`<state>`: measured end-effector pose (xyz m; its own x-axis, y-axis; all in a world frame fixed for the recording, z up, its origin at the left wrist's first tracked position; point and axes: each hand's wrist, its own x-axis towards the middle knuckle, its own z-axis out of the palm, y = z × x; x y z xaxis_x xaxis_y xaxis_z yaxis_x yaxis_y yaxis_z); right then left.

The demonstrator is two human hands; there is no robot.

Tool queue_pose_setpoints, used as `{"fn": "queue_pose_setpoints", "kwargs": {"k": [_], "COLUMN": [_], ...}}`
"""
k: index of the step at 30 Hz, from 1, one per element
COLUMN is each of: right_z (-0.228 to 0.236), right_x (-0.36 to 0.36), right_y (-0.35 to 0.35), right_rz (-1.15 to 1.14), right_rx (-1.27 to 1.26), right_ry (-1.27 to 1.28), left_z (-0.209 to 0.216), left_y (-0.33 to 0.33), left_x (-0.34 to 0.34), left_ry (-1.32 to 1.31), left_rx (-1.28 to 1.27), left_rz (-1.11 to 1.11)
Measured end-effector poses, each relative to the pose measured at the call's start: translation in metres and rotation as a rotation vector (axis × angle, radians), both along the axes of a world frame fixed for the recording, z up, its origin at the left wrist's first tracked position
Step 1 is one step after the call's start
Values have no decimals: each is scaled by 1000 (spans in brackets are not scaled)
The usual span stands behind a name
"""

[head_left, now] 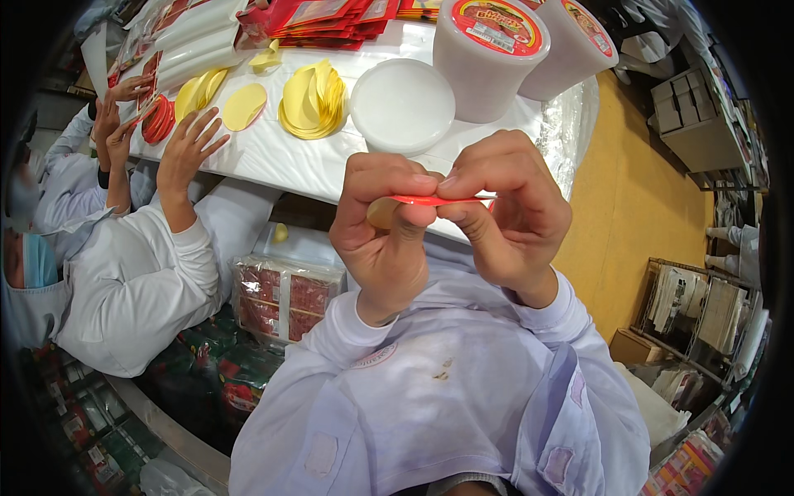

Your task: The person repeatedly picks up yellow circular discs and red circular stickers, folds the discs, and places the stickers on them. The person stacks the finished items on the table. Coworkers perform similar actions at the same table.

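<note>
Between both hands, near the table's front edge, is a thin red label (418, 200) seen almost edge-on. My left hand (376, 227) pinches its left part with thumb and forefinger. My right hand (517, 211) pinches its right part, fingertips meeting those of the left. A pale yellow piece (381, 213) shows behind the left fingers; whether it belongs to the label I cannot tell. Just beyond my hands lies a round white lid (403, 107). Beside it stand a white tub (486, 78) with a red round label on top and a second such tub (566, 54).
Stacked round yellow-backed labels (313, 103) lie left on the white-covered table (285, 161). Red packets (331, 29) are piled farther back. To the left, a co-worker in white (141, 285) reaches over the table. Wrapped packs (285, 298) sit below; a wire rack (695, 318) stands right.
</note>
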<state>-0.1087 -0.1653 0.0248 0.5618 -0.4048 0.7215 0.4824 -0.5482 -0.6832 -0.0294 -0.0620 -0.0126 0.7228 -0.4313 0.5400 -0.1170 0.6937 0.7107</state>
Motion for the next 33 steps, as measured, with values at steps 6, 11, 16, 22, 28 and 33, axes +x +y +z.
{"fn": "queue_pose_setpoints", "kwargs": {"k": [6, 11, 16, 22, 28, 33], "right_z": [3, 19, 27, 28, 23, 21], "right_x": [1, -13, -21, -20, -20, -22], "right_y": [5, -16, -32, -39, -36, -35], "right_rz": [3, 218, 347, 346, 350, 385], "right_rx": [54, 121, 364, 340, 349, 497], "right_ry": [-20, 209, 491, 578, 607, 626], "left_z": [6, 10, 23, 24, 26, 25], "left_y": [0, 12, 18, 20, 20, 20], "left_x": [3, 27, 41, 43, 41, 42], "left_ry": [-121, -258, -392, -437, -417, -430], "left_rx": [46, 199, 358, 417, 420, 421], "left_rz": [89, 68, 20, -42, -26, -36]}}
